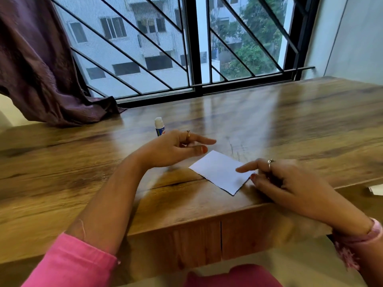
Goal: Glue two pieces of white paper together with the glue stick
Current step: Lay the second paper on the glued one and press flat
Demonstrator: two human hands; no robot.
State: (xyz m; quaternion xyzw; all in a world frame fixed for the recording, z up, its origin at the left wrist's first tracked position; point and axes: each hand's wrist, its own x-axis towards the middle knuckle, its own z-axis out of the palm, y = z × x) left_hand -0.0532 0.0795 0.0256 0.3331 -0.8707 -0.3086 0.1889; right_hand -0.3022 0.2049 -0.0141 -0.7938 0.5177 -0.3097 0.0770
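A white rectangular paper (217, 171) lies flat on the wooden table (103, 183), turned diagonally, near the front edge. I cannot tell whether it is one sheet or two stacked. My right hand (284, 181) sits at the paper's right corner, index finger stretched over the sheet, the other fingers loosely curled. My left hand (174, 150) hovers just left of the paper's far corner, fingers relaxed and holding nothing. A glue stick (159, 126) with a white cap and blue label stands upright behind my left hand.
A purple curtain (41, 75) drapes onto the table's far left. A barred window (192, 48) runs along the back edge. A small white scrap (376, 190) lies at the right edge, past the table's step.
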